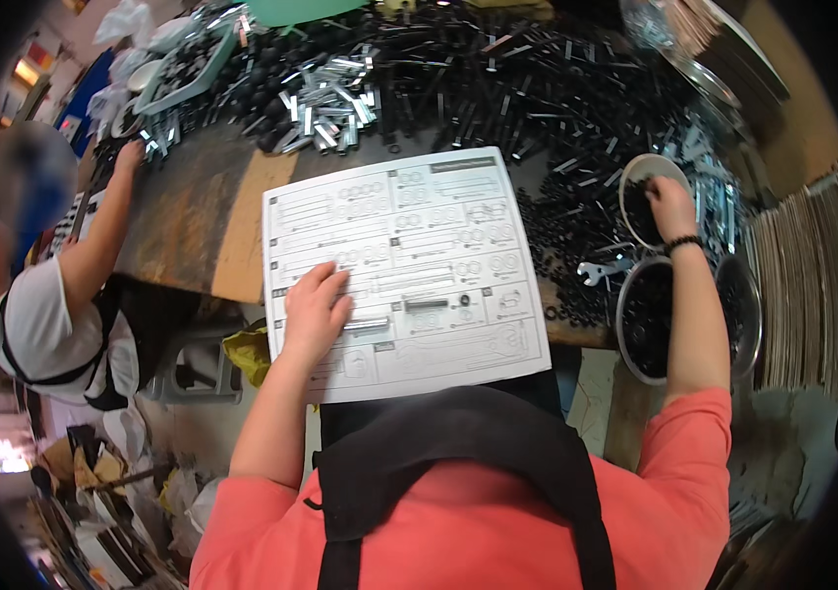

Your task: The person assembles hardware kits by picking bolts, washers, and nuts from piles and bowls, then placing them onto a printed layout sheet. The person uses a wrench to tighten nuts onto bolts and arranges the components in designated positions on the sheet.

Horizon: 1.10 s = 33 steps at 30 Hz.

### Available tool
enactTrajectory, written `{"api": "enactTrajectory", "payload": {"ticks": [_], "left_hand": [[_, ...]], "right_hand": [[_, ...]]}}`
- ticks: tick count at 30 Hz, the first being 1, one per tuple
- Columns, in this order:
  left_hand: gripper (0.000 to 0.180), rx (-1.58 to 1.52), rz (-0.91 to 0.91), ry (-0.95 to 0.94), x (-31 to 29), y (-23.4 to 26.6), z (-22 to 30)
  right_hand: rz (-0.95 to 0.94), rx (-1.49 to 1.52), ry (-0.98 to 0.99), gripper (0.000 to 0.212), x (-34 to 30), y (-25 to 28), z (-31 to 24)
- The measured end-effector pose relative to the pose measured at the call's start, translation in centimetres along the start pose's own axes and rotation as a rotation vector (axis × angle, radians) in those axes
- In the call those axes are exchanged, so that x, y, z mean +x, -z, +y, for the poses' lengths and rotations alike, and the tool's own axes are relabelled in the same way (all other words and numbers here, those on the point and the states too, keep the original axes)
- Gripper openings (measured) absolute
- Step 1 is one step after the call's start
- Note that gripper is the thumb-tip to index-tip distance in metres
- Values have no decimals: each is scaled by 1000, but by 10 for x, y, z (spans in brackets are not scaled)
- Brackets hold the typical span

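Note:
A large white printed sheet (409,351) with line drawings lies in front of me, partly over the table's front edge. My left hand (315,310) rests on its left side, fingers stretched out, beside a silver metal tube (368,324). To the tube's right lie a dark bolt-like rod (427,305) and a small black ring (465,300). At the far right my right hand (671,208) dips into a pale bowl (629,189) of small black parts. Its fingers are drawn together, and their tips are partly hidden, so what they pinch does not show.
Black bolts (497,93) and silver tubes (330,103) are heaped along the table's back. Metal bowls of black rings (645,320) sit below my right forearm, near a wrench-shaped part (604,270). Stacked cardboard (802,285) borders the right. A co-worker's arm (104,221) reaches in at left.

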<state>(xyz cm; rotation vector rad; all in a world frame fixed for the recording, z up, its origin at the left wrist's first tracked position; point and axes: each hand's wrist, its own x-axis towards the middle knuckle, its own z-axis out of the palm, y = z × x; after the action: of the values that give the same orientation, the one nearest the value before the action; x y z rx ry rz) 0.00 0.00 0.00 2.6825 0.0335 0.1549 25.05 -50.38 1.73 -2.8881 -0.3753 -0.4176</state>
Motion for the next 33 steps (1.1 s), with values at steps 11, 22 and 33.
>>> {"api": "enactTrajectory", "payload": {"ticks": [11,22,33], "left_hand": [[35,-92,558,413,-16,162,-153],[24,21,708,405,-45,129,-147],[21,-195,152,-206,-18,16,36]], "right_hand": [[15,4,-122,16,5,2,47],[-221,567,163,12,-58,15,-215],[-354,494,555,7,-135,-32,-309]]}}
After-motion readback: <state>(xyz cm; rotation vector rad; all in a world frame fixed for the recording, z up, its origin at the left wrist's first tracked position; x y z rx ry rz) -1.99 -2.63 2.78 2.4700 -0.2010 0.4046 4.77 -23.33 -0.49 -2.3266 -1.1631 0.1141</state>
